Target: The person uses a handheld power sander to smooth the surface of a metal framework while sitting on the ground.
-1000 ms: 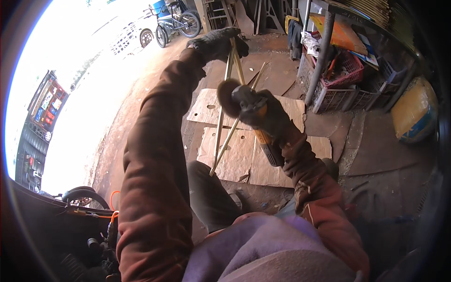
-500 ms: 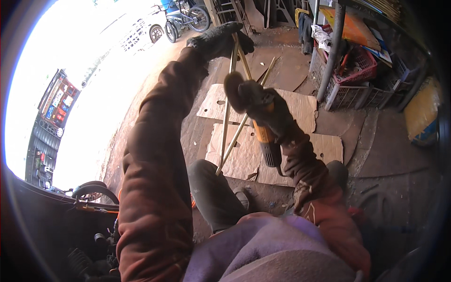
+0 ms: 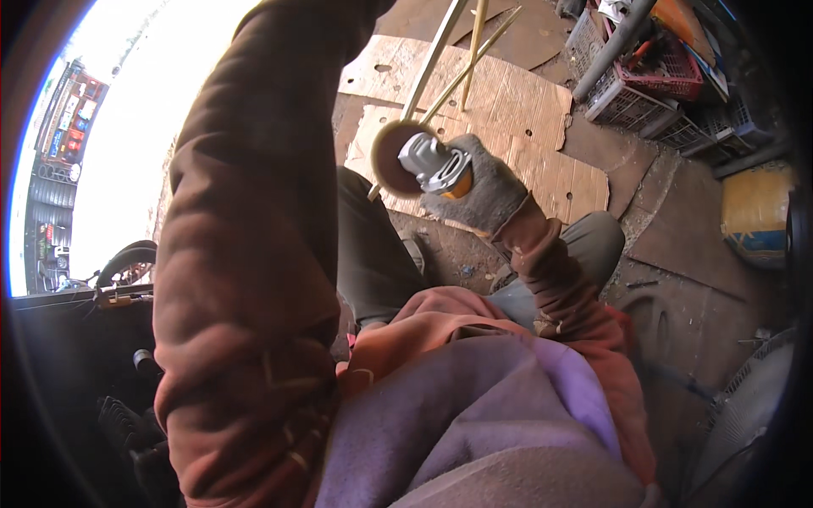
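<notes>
In a grey work glove, my right hand (image 3: 487, 188) is wrapped round an angle grinder (image 3: 432, 161) with a silver head and an orange-yellow body. Its round tan disc (image 3: 389, 159) overlaps the lower part of a long, narrow pale bar (image 3: 434, 63); I cannot tell whether they touch. Two more thin bars cross beyond it, one upright (image 3: 474, 55) and one slanting (image 3: 495, 35). My left arm (image 3: 254, 195), in a rust-brown sleeve, stretches up past the top edge, so that hand is out of the picture.
Flattened cardboard (image 3: 542, 118) lies on the floor under the bars. Crates (image 3: 631, 106) with mixed items and a grey post (image 3: 614, 51) stand at the far right. A yellow and blue block (image 3: 756, 212) sits at the right, above a fan-like round grille (image 3: 754, 406). My bent knees (image 3: 593, 245) flank the work.
The view has shifted downward and my left hand has passed out of the top edge. My right hand has turned, bringing the grinder's disc lower, over the near part of a bar.
</notes>
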The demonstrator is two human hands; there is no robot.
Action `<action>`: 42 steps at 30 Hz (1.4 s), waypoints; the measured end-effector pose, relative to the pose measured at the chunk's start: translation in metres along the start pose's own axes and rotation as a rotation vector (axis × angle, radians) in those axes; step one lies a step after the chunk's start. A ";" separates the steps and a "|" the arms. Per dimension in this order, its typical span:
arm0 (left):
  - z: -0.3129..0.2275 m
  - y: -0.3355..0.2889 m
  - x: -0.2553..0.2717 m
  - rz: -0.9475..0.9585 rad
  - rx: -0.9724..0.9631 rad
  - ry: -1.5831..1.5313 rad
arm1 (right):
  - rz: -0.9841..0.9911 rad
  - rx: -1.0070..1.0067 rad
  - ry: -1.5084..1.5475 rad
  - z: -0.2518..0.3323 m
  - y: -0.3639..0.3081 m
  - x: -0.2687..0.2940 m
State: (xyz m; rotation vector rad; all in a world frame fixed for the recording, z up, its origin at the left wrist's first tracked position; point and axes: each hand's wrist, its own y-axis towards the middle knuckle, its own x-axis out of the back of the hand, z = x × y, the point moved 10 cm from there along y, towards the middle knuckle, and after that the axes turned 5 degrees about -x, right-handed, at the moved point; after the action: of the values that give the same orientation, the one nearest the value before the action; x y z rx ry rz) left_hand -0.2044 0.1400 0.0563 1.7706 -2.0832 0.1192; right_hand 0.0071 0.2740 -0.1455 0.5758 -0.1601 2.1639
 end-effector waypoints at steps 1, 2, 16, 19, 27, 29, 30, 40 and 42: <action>0.000 -0.003 0.002 -0.017 -0.015 0.011 | 0.084 -0.141 -0.068 -0.004 -0.006 -0.012; -0.001 -0.005 0.001 -0.029 -0.032 0.022 | 0.080 -0.131 -0.102 -0.007 -0.010 -0.019; -0.016 -0.014 0.006 -0.119 -0.151 0.092 | -0.088 0.026 -0.038 0.009 0.021 0.022; -0.017 -0.015 0.008 -0.129 -0.169 0.093 | -0.026 -0.042 -0.221 -0.005 0.004 -0.019; -0.021 -0.016 0.014 -0.149 -0.208 0.095 | 0.209 -0.237 -0.188 -0.028 -0.020 -0.068; -0.023 -0.016 0.013 -0.150 -0.214 0.094 | 0.198 -0.236 -0.210 -0.036 -0.022 -0.070; -0.023 -0.015 0.012 -0.147 -0.217 0.091 | 0.197 -0.236 -0.206 -0.038 -0.021 -0.070; -0.025 -0.012 0.008 -0.149 -0.241 0.094 | 0.206 -0.166 0.125 -0.061 -0.017 -0.087; -0.025 -0.013 0.009 -0.150 -0.242 0.099 | 0.191 -0.166 -0.020 -0.052 -0.017 -0.083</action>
State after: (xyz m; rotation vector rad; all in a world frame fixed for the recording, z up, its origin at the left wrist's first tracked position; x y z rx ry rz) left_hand -0.1873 0.1372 0.0795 1.7281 -1.8049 -0.0838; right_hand 0.0454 0.2405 -0.2311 0.5035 -0.4170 2.3020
